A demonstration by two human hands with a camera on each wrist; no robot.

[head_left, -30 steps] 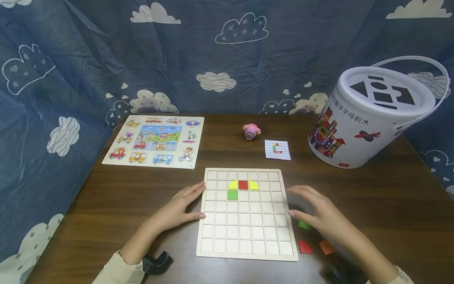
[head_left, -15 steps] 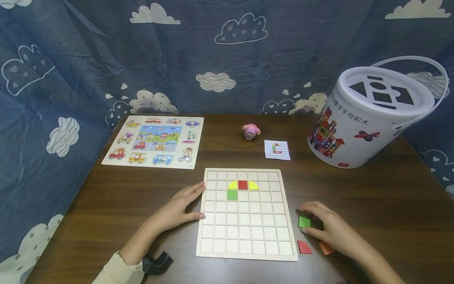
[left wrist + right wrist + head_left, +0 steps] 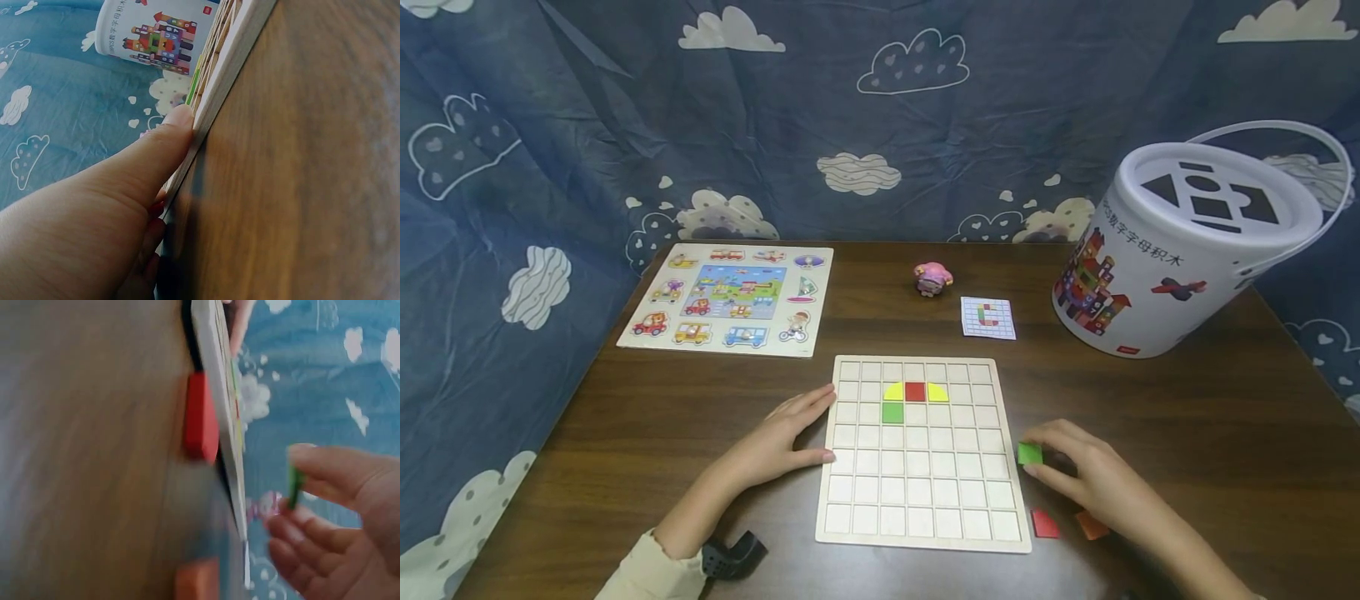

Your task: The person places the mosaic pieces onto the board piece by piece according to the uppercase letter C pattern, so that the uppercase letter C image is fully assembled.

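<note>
A pale wooden grid board [image 3: 917, 479] lies in the middle of the table. Near its top it bears two yellow quarter-round tiles [image 3: 937, 392], a red square tile [image 3: 915, 392] between them and a green square tile [image 3: 892, 412] under the left yellow one. My left hand [image 3: 767, 437] rests against the board's left edge, thumb and fingers stretched out. Just off the right edge, my right hand [image 3: 1093, 467] pinches another green square tile [image 3: 1029, 453] between thumb and fingers. In the right wrist view this green tile [image 3: 294, 481] is raised and seen edge-on.
A red quarter-round tile [image 3: 1045, 524] and an orange tile [image 3: 1092, 525] lie right of the board. Behind it are a small patterned card [image 3: 987, 318], a pink toy figure [image 3: 933, 278] and a picture puzzle [image 3: 722, 342]. A white bucket [image 3: 1150, 267] stands at back right.
My right hand has left the board's right edge, picked up the green tile from the table and brought it up and left toward the board. My left hand has stayed in place.
</note>
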